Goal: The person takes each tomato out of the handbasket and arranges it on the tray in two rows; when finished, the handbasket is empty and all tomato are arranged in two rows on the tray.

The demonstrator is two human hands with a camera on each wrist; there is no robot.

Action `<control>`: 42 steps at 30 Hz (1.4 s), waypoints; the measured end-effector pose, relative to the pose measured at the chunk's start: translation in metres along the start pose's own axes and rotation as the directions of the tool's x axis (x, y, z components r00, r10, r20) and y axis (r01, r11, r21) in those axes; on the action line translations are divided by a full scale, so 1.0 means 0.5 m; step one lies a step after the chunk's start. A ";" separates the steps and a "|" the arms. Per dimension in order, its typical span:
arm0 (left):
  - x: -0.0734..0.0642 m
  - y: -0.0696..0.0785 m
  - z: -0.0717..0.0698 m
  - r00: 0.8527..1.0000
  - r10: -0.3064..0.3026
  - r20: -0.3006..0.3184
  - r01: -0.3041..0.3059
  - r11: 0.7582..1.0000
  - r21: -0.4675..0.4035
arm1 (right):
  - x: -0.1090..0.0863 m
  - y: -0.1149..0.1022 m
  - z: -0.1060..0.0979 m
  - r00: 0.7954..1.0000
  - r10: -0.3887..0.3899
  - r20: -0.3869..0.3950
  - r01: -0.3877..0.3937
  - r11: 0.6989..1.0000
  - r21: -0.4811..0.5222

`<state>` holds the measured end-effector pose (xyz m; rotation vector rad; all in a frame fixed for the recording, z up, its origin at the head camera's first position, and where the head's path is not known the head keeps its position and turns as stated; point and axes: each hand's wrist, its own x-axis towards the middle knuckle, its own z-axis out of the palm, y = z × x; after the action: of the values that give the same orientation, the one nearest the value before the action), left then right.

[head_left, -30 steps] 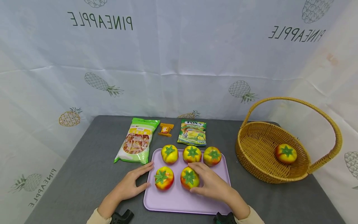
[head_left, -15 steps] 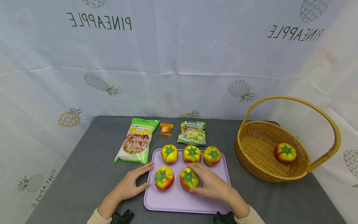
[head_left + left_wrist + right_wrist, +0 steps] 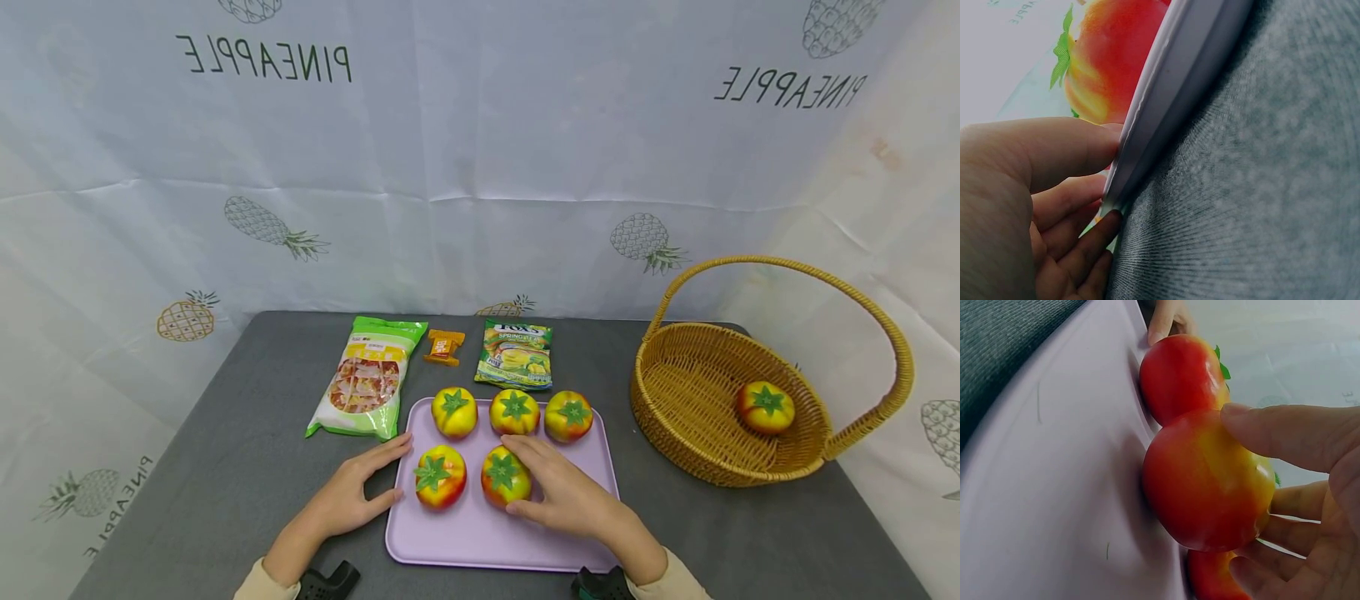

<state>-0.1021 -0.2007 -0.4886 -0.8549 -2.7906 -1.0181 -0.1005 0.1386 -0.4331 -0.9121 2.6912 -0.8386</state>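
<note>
My right hand (image 3: 566, 492) grips a red-and-yellow persimmon (image 3: 1200, 487) with a green star-shaped calyx, thumb on the near side and fingers around the far side. It sits low over the right middle of the lilac tray (image 3: 480, 546). Beside it on the left lies another persimmon (image 3: 440, 477), and three more line the tray's far side, among them a yellower persimmon (image 3: 454, 412). Straight fingers and thumb of my left hand (image 3: 348, 500) touch the tray's left rim (image 3: 1138, 112), with nothing held between them.
At the right stands a wicker basket (image 3: 678, 429) with a tall handle and one persimmon (image 3: 766, 407) inside. Behind the tray lie a green-and-white snack bag (image 3: 367, 375), a small orange packet (image 3: 444, 347) and a green candy bag (image 3: 515, 357). A pineapple-print cloth (image 3: 465, 167) hangs behind the table.
The persimmon in my right hand has shifted slightly to the left, the hand along with it. My left hand stays at the tray's rim.
</note>
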 end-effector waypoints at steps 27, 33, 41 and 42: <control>-0.002 0.001 0.001 1.000 -0.021 0.007 0.021 1.000 -0.008 | -0.008 0.004 -0.019 0.999 0.015 -0.042 -0.015 1.000 -0.003; -0.002 0.001 0.000 1.000 -0.012 -0.002 0.012 1.000 -0.006 | -0.010 0.006 -0.031 0.998 0.040 -0.046 -0.040 0.999 0.010; 0.000 0.001 0.000 1.000 -0.011 0.002 0.011 1.000 -0.010 | -0.025 0.027 -0.072 0.985 0.042 -0.170 -0.046 0.999 -0.022; 0.000 0.000 0.000 1.000 -0.009 0.002 0.009 1.000 -0.011 | -0.028 0.032 -0.079 0.980 0.042 -0.195 -0.049 0.998 -0.028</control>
<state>-0.1020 -0.2004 -0.4886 -0.8458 -2.7956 -1.0359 -0.1105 0.1755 -0.4099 -0.8108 2.8876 -0.9208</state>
